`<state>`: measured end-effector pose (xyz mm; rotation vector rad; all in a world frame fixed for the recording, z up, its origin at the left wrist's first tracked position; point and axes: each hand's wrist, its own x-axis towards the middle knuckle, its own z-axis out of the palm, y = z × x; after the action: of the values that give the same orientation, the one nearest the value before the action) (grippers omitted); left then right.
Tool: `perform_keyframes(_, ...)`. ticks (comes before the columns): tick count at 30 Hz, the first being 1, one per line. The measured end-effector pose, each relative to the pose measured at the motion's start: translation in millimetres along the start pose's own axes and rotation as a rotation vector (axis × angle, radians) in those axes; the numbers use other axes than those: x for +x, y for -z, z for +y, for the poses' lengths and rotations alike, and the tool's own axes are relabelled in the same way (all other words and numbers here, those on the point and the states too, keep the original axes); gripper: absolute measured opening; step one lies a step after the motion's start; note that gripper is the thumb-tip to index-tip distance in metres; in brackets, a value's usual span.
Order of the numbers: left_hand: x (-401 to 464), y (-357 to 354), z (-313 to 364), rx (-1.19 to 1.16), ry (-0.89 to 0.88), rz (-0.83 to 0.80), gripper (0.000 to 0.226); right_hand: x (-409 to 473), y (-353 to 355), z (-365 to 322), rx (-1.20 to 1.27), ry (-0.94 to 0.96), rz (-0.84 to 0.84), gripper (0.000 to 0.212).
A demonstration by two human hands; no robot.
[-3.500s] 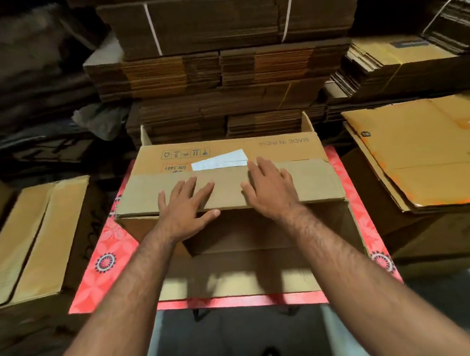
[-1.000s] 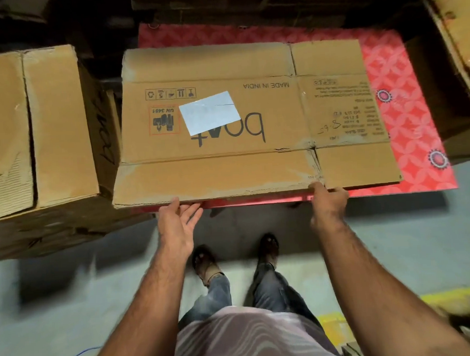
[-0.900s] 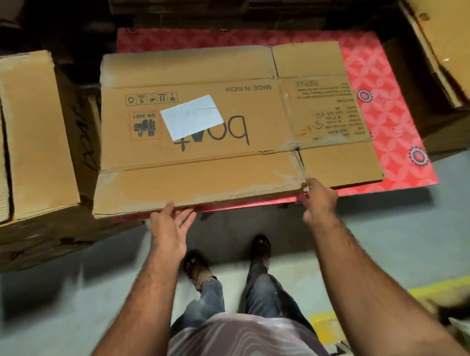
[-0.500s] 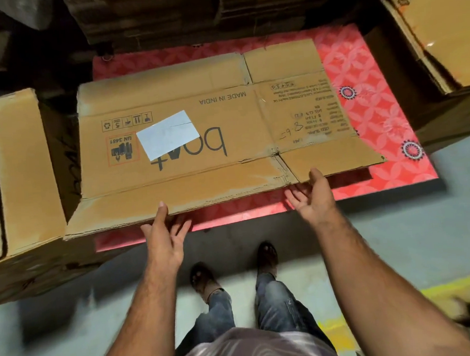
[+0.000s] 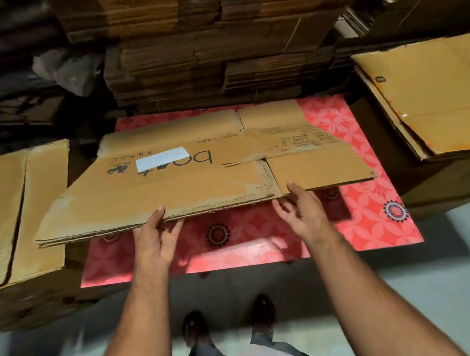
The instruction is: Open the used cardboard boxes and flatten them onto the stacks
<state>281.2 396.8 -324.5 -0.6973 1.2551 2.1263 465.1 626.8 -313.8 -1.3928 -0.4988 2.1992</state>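
Observation:
A flattened brown cardboard box (image 5: 201, 180) printed "boat", with a white label, hangs tilted above the red patterned table (image 5: 363, 225). Its near edge is raised off the table. My left hand (image 5: 155, 237) is at the near edge left of centre, thumb against the edge and straight fingers under it. My right hand (image 5: 302, 212) touches the near edge where the two flaps meet, thumb on the edge and fingers spread below.
A stack of flattened boxes (image 5: 23, 207) stands at the left and another (image 5: 429, 97) at the right. Tall bundles of cardboard (image 5: 207, 55) fill the back. Grey floor and my shoes (image 5: 229, 324) are below.
The box went from standing open to lying flat. In the last second its near edge has risen off the table and the sheet has shifted away from me and leftward.

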Motion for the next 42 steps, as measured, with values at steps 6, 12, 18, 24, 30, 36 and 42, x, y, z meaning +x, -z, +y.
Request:
perform_keyframes(6,-37.0,-60.1,36.0,-0.052,-0.169,-0.224,0.02,-11.2,-35.4,-44.6,0.159,0.078,-0.203,0.052)
perform_keyframes(12,-81.7,-113.1,90.1,-0.071,-0.236,-0.339,0.025,-59.4,-83.4,-91.5,0.21,0.256,-0.291,0.046)
perform_keyframes(18,-118.1,-123.7,123.7,-0.079,-0.294,-0.457,0.042,-100.4,-90.5,-113.5,0.225,0.314,-0.358,0.052)
perform_keyframes(24,-137.5,-133.2,110.7,-0.119,-0.248,-0.611,0.039,-129.8,-67.9,-133.0,0.254,0.412,-0.343,0.054)
perform_keyframes(30,-165.3,-177.9,65.1,-0.061,-0.231,-0.701,0.048,-152.1,-20.0,-187.4,0.276,0.538,-0.319,0.037)
perform_keyframes(36,-191.7,-244.8,11.4,-0.032,-0.201,-0.769,0.039,-144.3,37.1,-258.9,0.307,0.599,-0.293,0.038)
perform_keyframes(42,-209.2,-328.3,-74.8,-0.023,-0.201,-0.82,0.044,-107.3,99.2,-353.6,0.318,0.628,-0.315,0.054)
